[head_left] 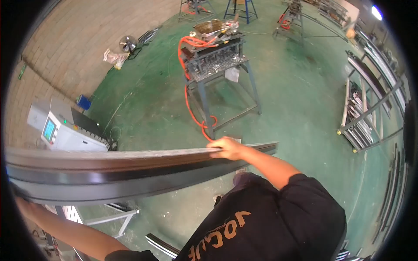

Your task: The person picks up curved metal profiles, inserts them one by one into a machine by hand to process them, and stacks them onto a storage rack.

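Carried two-handed: a long dark bar [130, 167], lying across the view from the far left edge to just past the right hand [227, 148]. Right hand clamped on the bar's upper edge near its visible end, fingers curled over; nothing else in that grip. Left hand [21, 205], toward the other end, mostly hidden behind the bar's lower edge and in the dark border; cannot tell how far open or closed. Hands set well apart, probably to share the weight and stop so long a piece from tipping or sagging.

Well beyond the right hand, a metal stand [254, 87] with an orange hose [187, 93], raised on legs likely to suit working while upright. Ahead of the left hand, past the bar, a pale machine [76, 138]. Far to the right of the right hand, a rack [368, 112] loaded with strips [357, 102], apparently grouped to save space. Just inward from the left hand, lower than the bar, a pale trestle [109, 218].
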`<state>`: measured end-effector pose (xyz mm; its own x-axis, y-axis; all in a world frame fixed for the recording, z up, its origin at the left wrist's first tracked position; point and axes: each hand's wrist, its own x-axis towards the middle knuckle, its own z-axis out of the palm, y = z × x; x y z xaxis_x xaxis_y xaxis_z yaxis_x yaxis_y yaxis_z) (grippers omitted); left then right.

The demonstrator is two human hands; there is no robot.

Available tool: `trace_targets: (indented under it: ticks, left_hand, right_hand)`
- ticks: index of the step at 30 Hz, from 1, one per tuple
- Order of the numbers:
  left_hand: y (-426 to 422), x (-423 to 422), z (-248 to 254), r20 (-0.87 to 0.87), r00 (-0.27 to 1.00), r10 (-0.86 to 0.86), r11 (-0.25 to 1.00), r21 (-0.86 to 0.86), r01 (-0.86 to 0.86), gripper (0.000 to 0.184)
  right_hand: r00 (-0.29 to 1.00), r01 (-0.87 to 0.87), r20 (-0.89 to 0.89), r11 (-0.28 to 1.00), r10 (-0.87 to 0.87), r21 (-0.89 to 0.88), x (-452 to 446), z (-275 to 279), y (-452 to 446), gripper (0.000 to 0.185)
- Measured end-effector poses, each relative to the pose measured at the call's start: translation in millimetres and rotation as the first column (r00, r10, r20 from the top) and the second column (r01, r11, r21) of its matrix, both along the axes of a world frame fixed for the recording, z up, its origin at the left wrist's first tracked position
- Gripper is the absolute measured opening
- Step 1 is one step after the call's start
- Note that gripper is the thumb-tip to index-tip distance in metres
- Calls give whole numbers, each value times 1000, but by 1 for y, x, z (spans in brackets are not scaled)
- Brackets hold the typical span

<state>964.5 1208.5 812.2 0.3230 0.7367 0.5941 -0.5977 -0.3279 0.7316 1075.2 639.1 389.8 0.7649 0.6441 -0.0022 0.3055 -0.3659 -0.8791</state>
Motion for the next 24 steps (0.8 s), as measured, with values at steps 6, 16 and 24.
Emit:
trace_targets:
  ticks: [6, 16, 24]
  left_hand:
    - [143, 64, -163, -202, 958, -203, 887, -453, 93, 49]
    - [-111, 277, -575, -410, 774, -483, 648, -761, 1, 39]
    - [-391, 412, -641, -440, 623, -647, 475, -871, -122, 37]
  right_hand:
    - [975, 103, -153, 940, -160, -325, -44, -86, -262, 39]
    - [792, 252, -336, 773, -511, -581, -159, -106, -575, 42]
    - [585, 213, -365, 571, -725, -793, -302, -83, -657, 40]
